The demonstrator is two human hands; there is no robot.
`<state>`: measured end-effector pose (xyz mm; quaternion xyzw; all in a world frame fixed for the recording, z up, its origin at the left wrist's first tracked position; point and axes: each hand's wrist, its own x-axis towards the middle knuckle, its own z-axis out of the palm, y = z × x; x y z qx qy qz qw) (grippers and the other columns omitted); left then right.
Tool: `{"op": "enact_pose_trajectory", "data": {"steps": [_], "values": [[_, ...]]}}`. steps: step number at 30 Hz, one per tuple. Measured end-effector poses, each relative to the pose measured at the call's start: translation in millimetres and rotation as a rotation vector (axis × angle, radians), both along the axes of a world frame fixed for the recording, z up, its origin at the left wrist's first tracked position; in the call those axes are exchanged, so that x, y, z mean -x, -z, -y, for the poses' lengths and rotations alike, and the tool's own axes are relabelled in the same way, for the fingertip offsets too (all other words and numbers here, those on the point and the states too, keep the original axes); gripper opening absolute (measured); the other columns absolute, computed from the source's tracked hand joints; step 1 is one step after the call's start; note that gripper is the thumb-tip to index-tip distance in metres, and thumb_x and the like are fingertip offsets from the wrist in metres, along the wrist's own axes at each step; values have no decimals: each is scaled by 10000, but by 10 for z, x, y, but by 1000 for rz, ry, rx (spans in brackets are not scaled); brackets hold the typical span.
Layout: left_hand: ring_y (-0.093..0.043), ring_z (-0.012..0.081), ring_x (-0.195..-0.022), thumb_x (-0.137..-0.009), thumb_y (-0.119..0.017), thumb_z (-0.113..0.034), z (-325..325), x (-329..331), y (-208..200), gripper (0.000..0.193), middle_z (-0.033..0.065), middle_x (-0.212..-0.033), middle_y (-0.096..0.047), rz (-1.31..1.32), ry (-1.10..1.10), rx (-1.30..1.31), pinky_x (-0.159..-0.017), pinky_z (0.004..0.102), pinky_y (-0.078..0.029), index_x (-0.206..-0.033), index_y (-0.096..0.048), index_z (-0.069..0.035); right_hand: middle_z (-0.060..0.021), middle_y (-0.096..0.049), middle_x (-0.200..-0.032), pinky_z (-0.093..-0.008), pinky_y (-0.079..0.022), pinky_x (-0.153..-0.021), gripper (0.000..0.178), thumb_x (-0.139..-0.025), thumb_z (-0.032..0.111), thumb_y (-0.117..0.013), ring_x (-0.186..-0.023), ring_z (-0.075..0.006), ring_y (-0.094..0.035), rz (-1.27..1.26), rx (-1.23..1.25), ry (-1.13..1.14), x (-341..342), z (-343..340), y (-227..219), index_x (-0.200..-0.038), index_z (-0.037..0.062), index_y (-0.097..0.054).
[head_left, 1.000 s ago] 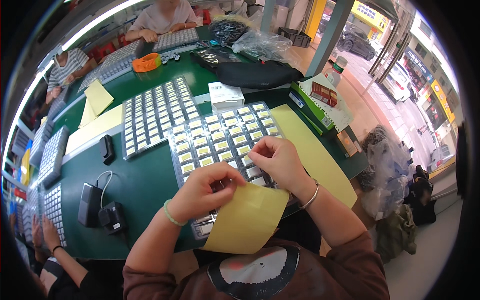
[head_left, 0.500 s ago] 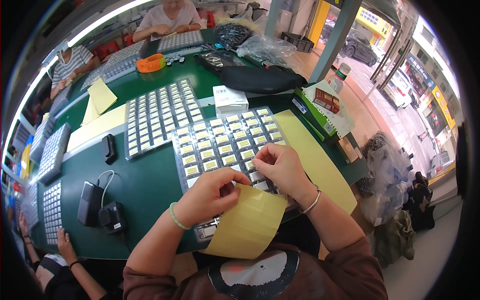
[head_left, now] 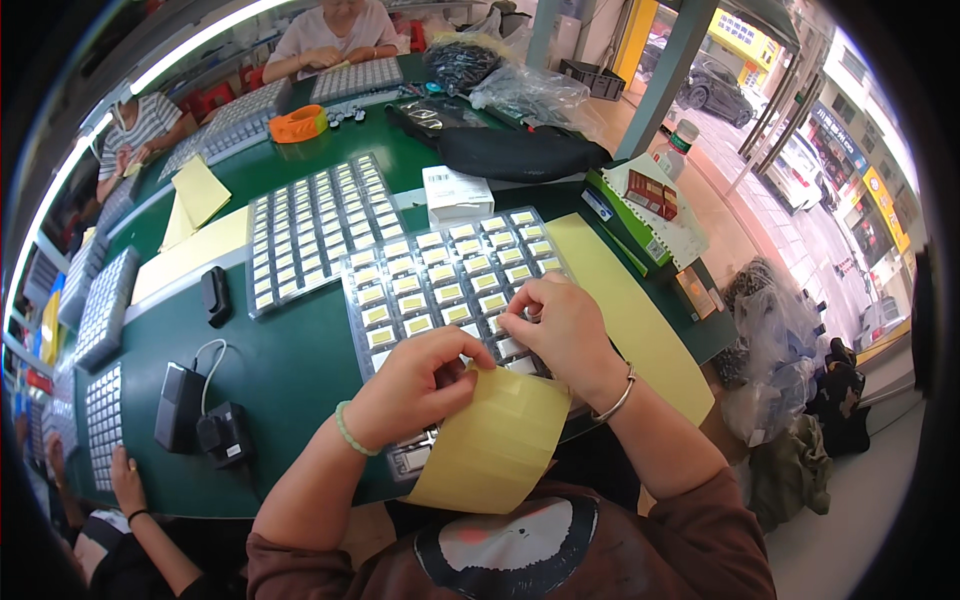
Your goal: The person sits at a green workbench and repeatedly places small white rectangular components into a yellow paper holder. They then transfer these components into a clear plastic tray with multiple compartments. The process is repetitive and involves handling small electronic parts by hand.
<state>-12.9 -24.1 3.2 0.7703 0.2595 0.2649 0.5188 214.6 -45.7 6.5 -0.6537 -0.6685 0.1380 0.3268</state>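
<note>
In front of me lies a clear tray (head_left: pixel 351 305) with rows of small white blocks. Most carry a yellow label (head_left: pixel 410 303), while a few near my hands are plain white. My left hand (head_left: pixel 425 385) pinches the upper edge of a yellow sheet (head_left: pixel 490 440), which hangs curved over the tray's near side. Above the tray's right part, my right hand (head_left: pixel 562 328) is closed, thumb against fingertips, close to one block. Anything between those fingertips is too small to make out. The sheet covers the tray's near rows.
Beyond stands another filled tray (head_left: pixel 252 270), with a white box (head_left: pixel 456 196) beside it. Black adapters (head_left: pixel 225 435) and a black clip-like object (head_left: pixel 215 296) lie left. Yellow paper (head_left: pixel 640 340) lies right. Co-workers sit at the far side; another person's hand (head_left: pixel 127 485) touches a left tray.
My right hand has shifted very slightly left and down, still pinched near the blocks. The left hand and the yellow sheet stay almost in place.
</note>
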Motion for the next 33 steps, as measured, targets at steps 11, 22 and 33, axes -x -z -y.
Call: {"op": "enact_pose_trajectory", "data": {"steps": [11,22,33], "values": [[-560,8,-805,-914,-612,36,-5,-1,15,193,-14,-1024,-641,68,12,-29,-681,179,-448,-1080,-682,-35,-73,-655,-805,-328,-506,-669,112,-871,124,-738,-690,-190,-625,-187,39,-49,-105,-49,62,-948,43,-738],[-636,39,-908,-985,-593,18,-2,-1,37,219,25,-1079,-685,243,-86,347,-766,199,-513,-1201,-619,2,-107,-704,-927,-334,-526,-751,159,-900,82,-718,-845,-245,-674,-249,75,-374,-187,408,-283,-1040,8,-737],[-603,35,-917,-985,-592,28,-69,4,161,142,5,-1083,-674,199,-126,259,-795,200,-502,-1095,-674,-8,-79,-699,-983,-375,-513,-800,183,-882,101,-738,-926,-278,-669,145,-336,-421,-200,421,-46,-1058,56,-742]]}}
